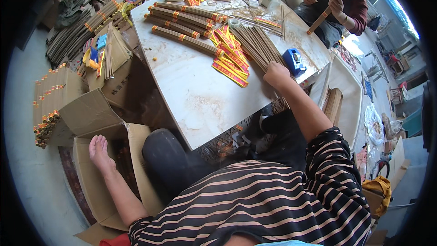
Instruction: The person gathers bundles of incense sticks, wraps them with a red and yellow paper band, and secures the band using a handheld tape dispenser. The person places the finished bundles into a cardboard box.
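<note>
On the table, my right hand is closed at the near end of a spread of loose brown incense sticks. My left hand hangs over an open cardboard box beside my knee, palm turned up, fingers stretched and nothing in them. Dark contents show partly inside that box. Banded incense bundles lie side by side at the table's far left. Red and yellow paper labels are heaped between them and the loose sticks. A blue tape dispenser stands just right of my right hand.
Across the white table a co-worker holds an incense bundle. Stacked bundles stand on the floor at left, near a carton with tape and sticks on it. More sticks sit in a white-lined container at right.
</note>
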The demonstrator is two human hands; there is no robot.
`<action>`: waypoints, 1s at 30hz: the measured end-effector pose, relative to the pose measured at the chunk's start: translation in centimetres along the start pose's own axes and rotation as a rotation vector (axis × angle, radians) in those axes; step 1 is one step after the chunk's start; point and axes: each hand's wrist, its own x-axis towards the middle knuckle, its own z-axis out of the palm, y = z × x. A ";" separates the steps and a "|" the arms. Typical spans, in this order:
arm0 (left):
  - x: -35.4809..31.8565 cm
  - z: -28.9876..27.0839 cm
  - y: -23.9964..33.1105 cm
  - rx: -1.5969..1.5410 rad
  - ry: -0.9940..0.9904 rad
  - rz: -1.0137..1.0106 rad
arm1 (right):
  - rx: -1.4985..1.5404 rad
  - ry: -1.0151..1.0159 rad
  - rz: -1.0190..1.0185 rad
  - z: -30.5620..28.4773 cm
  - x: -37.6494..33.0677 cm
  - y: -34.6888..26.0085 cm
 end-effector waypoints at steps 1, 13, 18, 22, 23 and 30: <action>-0.4 0.5 0.5 0.004 -0.011 0.009 | -0.017 -0.017 0.007 -0.4 -0.2 0.0; -5.8 8.9 4.4 -0.049 -0.256 -0.032 | 0.883 -0.405 0.073 -2.1 1.0 2.4; -10.6 17.1 6.4 -0.125 -0.540 -0.143 | 1.310 -0.520 0.064 -2.2 0.3 3.1; -13.8 25.4 5.6 -0.137 -0.808 -0.310 | 1.425 -0.556 -0.034 -1.6 0.6 3.8; -14.5 27.7 5.1 -0.157 -0.888 -0.361 | 1.411 -0.549 -0.041 -1.6 0.6 3.9; -17.9 43.2 1.0 -0.095 -0.887 -0.782 | 1.464 -0.560 -0.022 -1.6 -0.3 3.6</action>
